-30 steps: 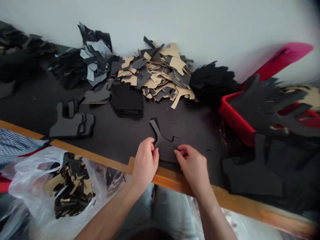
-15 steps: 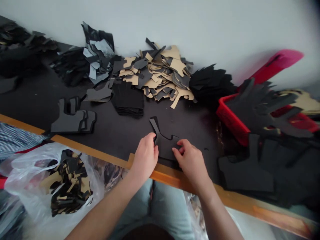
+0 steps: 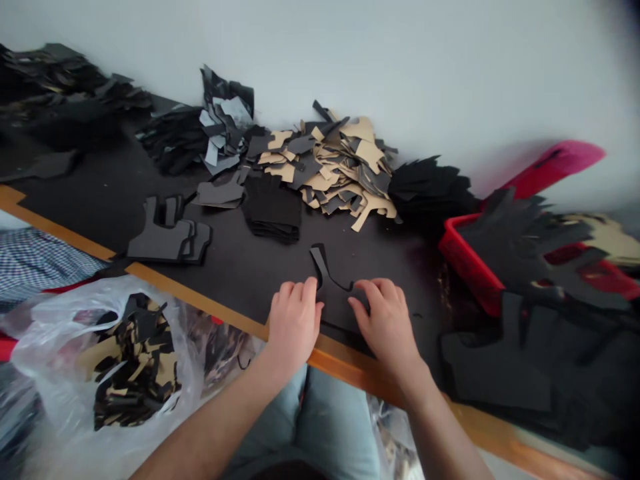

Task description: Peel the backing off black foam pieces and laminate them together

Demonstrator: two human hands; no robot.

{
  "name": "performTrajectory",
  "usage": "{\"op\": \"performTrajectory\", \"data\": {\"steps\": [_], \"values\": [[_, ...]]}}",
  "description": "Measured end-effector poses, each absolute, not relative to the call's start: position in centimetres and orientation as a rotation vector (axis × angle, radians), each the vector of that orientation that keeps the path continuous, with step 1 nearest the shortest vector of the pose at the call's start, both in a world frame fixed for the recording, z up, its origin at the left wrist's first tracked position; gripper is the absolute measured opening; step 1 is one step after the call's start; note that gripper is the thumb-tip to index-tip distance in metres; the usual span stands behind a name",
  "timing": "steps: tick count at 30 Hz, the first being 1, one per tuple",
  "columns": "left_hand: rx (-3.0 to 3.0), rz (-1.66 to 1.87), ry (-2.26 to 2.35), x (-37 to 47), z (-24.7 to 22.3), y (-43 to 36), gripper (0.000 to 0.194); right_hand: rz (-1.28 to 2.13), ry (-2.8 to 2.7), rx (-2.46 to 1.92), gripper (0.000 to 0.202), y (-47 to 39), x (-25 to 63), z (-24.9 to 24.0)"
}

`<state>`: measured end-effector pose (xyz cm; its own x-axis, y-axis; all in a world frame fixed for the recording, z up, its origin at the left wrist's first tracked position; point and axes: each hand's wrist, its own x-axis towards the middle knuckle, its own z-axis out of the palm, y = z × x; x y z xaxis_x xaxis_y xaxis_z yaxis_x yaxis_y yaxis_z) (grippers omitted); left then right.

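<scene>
Between my hands, near the table's front edge, lies a dark grey cut-out foam sheet piece (image 3: pixel 334 305) with a narrow arm pointing away from me. Its dark colour nearly blends into the black tabletop, so its lower outline is hard to follow. My left hand (image 3: pixel 294 320) has thumb and fingers closed on the piece's left side, by the base of the arm. On the right side, the thumb and curled forefinger of my right hand (image 3: pixel 387 317) grip the edge near a small hooked corner. The fingertips partly cover both edges.
Black and tan scraps (image 3: pixel 345 167) are heaped by the wall. Similar cut pieces (image 3: pixel 160 239) lie left, near a black stack (image 3: pixel 273 210). A red basket (image 3: pixel 470 267) of dark pieces stands right, behind more pieces (image 3: pixel 500 367). A plastic bag (image 3: pixel 55 373) of scraps hangs lower left.
The view has shifted, so the tabletop things appear further right and slightly lower. Both hands stay at the sides of the foam piece; my right fingers have curled more over its edge.
</scene>
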<state>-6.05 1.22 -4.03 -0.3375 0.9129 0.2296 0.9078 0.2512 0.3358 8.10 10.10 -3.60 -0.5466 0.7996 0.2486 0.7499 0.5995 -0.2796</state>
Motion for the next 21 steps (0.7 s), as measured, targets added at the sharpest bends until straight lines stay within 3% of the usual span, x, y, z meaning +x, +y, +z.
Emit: {"op": "performTrajectory", "data": {"steps": [4, 11, 21], "values": [[1.779, 0.644, 2.517, -6.0, -4.6, 0.9, 0.021, 0.444, -2.477, -1.076, 0.021, 13.2, 4.6, -3.9], [1.825, 0.855, 2.463, -6.7, -5.6, 0.5, 0.016, 0.892, -2.46, -1.376, 0.025, 16.8, 0.8, -3.5], [1.77, 1.008, 2.317, -7.1, -6.1, 0.2, 0.023, 0.989, -2.411, -1.367, 0.013, 16.3, 0.5, -3.3]]}}
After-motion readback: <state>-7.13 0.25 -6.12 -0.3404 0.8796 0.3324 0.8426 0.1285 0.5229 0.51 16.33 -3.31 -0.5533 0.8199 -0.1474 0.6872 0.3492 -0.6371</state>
